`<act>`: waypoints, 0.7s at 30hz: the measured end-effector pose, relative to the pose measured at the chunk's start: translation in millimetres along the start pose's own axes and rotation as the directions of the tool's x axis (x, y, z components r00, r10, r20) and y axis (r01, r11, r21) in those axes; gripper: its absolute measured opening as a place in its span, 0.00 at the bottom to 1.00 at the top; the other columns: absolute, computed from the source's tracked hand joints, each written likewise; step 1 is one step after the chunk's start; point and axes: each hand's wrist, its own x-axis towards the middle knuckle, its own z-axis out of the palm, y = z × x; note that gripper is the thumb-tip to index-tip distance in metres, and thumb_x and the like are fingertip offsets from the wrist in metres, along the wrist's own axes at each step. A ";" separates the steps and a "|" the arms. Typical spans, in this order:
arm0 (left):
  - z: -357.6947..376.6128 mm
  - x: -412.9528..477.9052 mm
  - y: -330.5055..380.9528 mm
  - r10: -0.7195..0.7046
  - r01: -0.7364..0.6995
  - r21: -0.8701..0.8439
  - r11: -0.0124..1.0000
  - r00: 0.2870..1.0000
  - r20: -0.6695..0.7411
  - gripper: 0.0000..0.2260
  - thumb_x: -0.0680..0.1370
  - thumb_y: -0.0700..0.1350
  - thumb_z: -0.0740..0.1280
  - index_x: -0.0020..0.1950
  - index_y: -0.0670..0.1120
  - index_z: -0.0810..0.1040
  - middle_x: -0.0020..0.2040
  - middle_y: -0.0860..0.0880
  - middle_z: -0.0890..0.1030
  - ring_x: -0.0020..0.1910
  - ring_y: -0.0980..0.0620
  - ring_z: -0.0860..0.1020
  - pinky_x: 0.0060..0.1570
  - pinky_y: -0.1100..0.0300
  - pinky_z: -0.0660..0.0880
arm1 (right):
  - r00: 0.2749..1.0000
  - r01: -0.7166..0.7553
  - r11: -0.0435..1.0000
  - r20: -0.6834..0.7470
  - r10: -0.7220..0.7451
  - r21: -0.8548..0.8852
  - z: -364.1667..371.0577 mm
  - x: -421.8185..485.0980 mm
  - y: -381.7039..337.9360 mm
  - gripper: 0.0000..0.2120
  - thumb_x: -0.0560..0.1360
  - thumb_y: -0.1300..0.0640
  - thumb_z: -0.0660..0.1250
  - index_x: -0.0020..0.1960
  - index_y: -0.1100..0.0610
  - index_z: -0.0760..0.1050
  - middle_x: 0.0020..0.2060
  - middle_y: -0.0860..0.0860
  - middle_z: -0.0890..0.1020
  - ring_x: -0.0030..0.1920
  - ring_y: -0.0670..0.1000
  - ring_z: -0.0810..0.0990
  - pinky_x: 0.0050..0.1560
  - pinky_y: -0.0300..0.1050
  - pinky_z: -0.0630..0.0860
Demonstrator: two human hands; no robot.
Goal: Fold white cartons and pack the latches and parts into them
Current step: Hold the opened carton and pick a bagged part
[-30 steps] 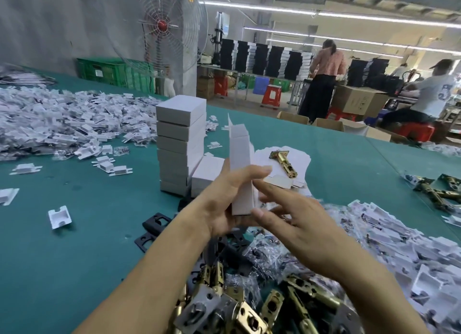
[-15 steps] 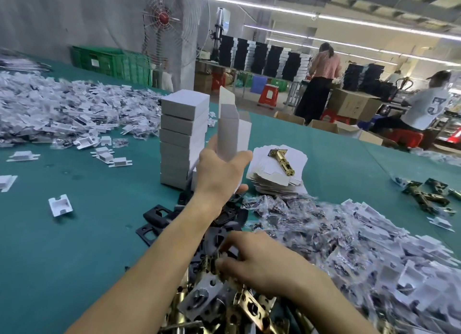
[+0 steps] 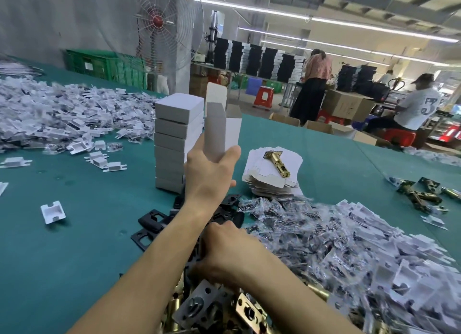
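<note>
Table (image 3: 74, 234) of green felt bears bagged parts (image 3: 336, 246) at four o'clock. Stacked shut cartons (image 3: 174, 139) stand at centre; at their three o'clock the left hand (image 3: 212, 174) grips an upright, open-topped carton (image 3: 222, 131). At six o'clock the right hand (image 3: 229, 254) curls into black plates (image 3: 149, 221) and brass latches (image 3: 249, 313), its hold unclear.

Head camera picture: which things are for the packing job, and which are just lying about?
For the job: open carton in the left hand, flat cartons, stacked boxes, latches, black plates, bagged parts.
Just lying about: fan, green crate, red stool.
</note>
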 end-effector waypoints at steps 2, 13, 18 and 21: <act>-2.0 1.1 -0.3 0.010 -0.010 0.006 1.000 1.000 -0.012 0.16 0.69 0.49 0.72 0.56 0.51 0.80 0.38 0.60 0.82 0.33 0.60 0.79 0.28 0.54 0.81 | 0.999 -0.016 1.000 0.036 0.017 -0.006 -3.8 5.0 -0.2 0.18 0.67 0.47 0.75 0.38 0.55 0.67 0.41 0.55 0.76 0.41 0.58 0.76 0.37 0.47 0.70; -4.5 3.2 -2.1 0.048 -0.047 0.062 0.997 0.999 -0.015 0.16 0.70 0.47 0.73 0.56 0.55 0.77 0.41 0.60 0.82 0.30 0.63 0.78 0.31 0.44 0.82 | 0.983 0.009 0.997 0.185 0.006 -0.077 -1.9 12.6 -11.2 0.12 0.74 0.54 0.69 0.54 0.59 0.74 0.50 0.60 0.76 0.49 0.62 0.78 0.43 0.48 0.71; -6.4 3.4 -1.5 0.038 -0.037 0.054 0.998 0.999 -0.016 0.17 0.71 0.48 0.73 0.59 0.52 0.78 0.42 0.61 0.81 0.34 0.63 0.79 0.32 0.50 0.83 | 0.990 -0.008 1.000 0.144 0.012 -0.029 -4.9 6.6 -14.2 0.15 0.74 0.60 0.68 0.60 0.59 0.74 0.46 0.58 0.74 0.51 0.63 0.79 0.43 0.49 0.72; -6.9 2.1 0.6 0.030 -0.030 0.024 0.999 0.999 -0.010 0.15 0.70 0.49 0.72 0.56 0.53 0.79 0.41 0.58 0.82 0.35 0.61 0.78 0.31 0.52 0.82 | 0.995 -0.003 0.999 0.101 -0.001 0.037 -9.4 3.8 -14.4 0.10 0.74 0.60 0.66 0.55 0.57 0.71 0.49 0.58 0.75 0.50 0.63 0.78 0.45 0.50 0.73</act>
